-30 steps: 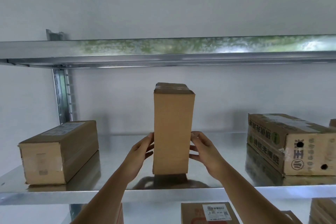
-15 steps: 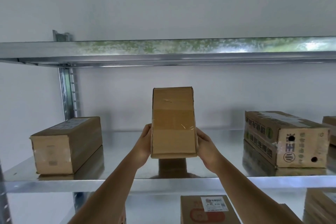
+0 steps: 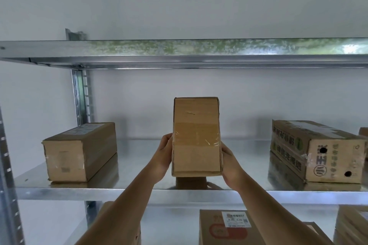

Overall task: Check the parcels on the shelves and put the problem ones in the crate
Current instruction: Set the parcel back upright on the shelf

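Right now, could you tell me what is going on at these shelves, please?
A person holds a plain box between both hands, left hand and right hand, lifted clear of the middle shelf with a taped face toward the camera. Other boxes sit on that shelf at left and right. No crate is in view.

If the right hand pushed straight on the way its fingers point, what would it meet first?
The right hand grips the held box, reaching into the shelf. Beyond it the way looks free up to the back wall, though depth is unclear.
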A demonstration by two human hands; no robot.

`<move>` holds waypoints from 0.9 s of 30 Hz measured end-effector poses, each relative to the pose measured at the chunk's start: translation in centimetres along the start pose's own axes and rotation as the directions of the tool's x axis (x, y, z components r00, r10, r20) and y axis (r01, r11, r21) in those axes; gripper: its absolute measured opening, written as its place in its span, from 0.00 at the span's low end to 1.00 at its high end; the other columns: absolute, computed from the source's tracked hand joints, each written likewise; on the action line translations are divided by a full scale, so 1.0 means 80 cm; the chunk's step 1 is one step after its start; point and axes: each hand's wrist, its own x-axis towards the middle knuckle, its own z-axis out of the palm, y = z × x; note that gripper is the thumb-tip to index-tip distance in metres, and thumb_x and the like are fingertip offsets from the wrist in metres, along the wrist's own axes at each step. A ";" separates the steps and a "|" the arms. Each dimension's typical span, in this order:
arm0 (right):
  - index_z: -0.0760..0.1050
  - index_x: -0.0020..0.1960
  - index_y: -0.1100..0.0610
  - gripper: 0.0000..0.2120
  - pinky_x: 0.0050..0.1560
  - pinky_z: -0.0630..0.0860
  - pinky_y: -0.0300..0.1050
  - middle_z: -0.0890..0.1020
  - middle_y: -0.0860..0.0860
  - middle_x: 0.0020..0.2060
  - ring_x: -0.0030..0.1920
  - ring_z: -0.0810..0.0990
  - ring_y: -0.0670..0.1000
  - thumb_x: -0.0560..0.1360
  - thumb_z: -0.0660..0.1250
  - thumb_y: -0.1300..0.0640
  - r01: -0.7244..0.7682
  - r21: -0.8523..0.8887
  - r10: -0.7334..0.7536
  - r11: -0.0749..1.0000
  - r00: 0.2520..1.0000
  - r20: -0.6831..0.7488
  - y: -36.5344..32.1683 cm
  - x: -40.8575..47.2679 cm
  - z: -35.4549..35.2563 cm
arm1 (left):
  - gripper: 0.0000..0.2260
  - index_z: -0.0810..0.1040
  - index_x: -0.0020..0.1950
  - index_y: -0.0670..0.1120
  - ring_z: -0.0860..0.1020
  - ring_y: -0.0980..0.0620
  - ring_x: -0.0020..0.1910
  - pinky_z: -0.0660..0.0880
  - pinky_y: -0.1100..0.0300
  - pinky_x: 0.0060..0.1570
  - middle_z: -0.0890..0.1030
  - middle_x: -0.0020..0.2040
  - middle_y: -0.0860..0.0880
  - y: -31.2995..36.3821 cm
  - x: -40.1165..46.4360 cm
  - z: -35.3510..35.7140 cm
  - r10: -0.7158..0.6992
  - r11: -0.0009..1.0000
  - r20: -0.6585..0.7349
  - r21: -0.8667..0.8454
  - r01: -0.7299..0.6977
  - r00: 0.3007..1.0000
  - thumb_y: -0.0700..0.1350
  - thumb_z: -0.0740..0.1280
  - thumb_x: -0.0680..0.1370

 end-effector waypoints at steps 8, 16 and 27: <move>0.73 0.74 0.56 0.18 0.47 0.82 0.41 0.82 0.55 0.65 0.65 0.81 0.58 0.87 0.54 0.59 -0.062 0.016 0.062 0.998 0.998 -0.017 -0.010 -0.002 0.003 | 0.34 0.73 0.70 0.48 0.79 0.42 0.67 0.74 0.40 0.70 0.78 0.69 0.40 0.007 -0.006 0.003 -0.031 0.998 -0.062 0.045 0.034 0.998 0.71 0.68 0.74; 0.74 0.72 0.40 0.20 0.64 0.78 0.53 0.79 0.45 0.67 0.59 0.83 0.53 0.84 0.56 0.37 -0.229 -0.182 0.229 0.956 0.973 -0.023 -0.057 0.012 0.007 | 0.22 0.77 0.67 0.61 0.78 0.54 0.65 0.65 0.46 0.75 0.82 0.65 0.54 0.028 -0.007 0.012 -0.067 0.951 -0.053 0.297 0.080 0.996 0.64 0.47 0.86; 0.79 0.59 0.42 0.18 0.64 0.76 0.54 0.83 0.47 0.56 0.58 0.81 0.49 0.86 0.52 0.41 -0.227 -0.136 0.225 0.964 0.974 -0.025 -0.090 0.010 0.009 | 0.24 0.81 0.62 0.57 0.82 0.53 0.58 0.76 0.49 0.68 0.85 0.60 0.51 0.063 -0.004 0.028 -0.031 0.951 -0.114 0.303 0.065 0.993 0.68 0.53 0.82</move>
